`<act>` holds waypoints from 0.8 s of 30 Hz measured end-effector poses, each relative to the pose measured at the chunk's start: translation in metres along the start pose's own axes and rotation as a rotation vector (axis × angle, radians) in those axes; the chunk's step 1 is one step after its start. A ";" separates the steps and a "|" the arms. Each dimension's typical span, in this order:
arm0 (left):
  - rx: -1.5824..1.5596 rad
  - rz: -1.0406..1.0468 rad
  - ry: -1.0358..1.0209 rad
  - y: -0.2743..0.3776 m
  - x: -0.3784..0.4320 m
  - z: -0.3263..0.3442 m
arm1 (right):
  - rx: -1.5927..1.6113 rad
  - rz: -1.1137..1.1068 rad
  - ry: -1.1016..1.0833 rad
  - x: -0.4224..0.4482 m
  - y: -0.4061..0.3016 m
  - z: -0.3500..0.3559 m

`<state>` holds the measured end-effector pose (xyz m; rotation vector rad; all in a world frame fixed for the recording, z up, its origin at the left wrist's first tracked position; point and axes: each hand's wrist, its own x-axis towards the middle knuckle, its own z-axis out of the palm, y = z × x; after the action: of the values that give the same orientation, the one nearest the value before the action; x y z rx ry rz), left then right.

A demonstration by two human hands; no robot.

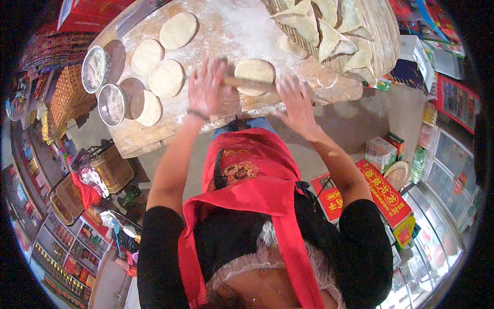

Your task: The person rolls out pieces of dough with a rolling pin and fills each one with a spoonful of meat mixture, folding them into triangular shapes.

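Note:
A slim wooden rolling pin (251,84) lies across a flattened round of dough (254,71) near the front edge of the floured wooden board (216,58). My left hand (208,87), blurred, is on the pin's left end with its fingers spread. At the other end is my right hand (295,98), its fingers extended flat over the pin. Several more dough rounds (166,78) lie on the board to the left. Folded three-cornered dough pieces (334,40) rest on a woven straw tray (380,34) at the upper right, and another dough round (293,47) is partly hidden under its edge.
Two metal bowls, one with flour (94,69) and one with a powdery filling or flour (112,105), stand at the board's left edge. A folding chair (112,168) is at the left. Red printed cartons (386,193) and a glass-fronted case (428,228) are at the right.

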<state>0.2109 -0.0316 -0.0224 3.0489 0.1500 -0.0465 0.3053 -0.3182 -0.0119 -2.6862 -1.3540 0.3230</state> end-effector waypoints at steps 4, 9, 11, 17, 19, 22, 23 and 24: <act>-0.280 -0.089 0.074 0.006 -0.053 -0.001 | 0.214 0.041 -0.197 -0.005 0.002 -0.002; -0.339 -0.146 0.184 0.031 -0.072 -0.013 | 0.268 0.112 0.058 0.102 -0.018 -0.016; -0.331 -0.187 0.143 0.036 -0.088 -0.003 | 0.114 0.128 -0.157 0.128 -0.028 -0.016; -0.365 -0.205 0.173 0.038 -0.093 -0.002 | 0.494 0.235 -0.283 0.150 -0.011 -0.010; -0.371 -0.206 0.192 0.035 -0.084 -0.003 | 0.615 0.415 -0.216 0.136 0.002 0.000; -0.398 -0.182 0.212 0.022 -0.065 -0.005 | 0.401 0.459 -0.397 0.112 0.009 -0.031; -0.387 -0.177 0.239 0.018 -0.056 -0.006 | 0.260 0.435 -0.502 0.103 0.011 -0.046; -0.379 -0.162 0.265 0.014 -0.043 -0.009 | 0.268 0.379 -0.353 0.092 0.020 -0.044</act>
<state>0.1698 -0.0491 -0.0103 2.6451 0.3769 0.3364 0.3844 -0.2562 0.0144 -2.7190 -0.7750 0.9780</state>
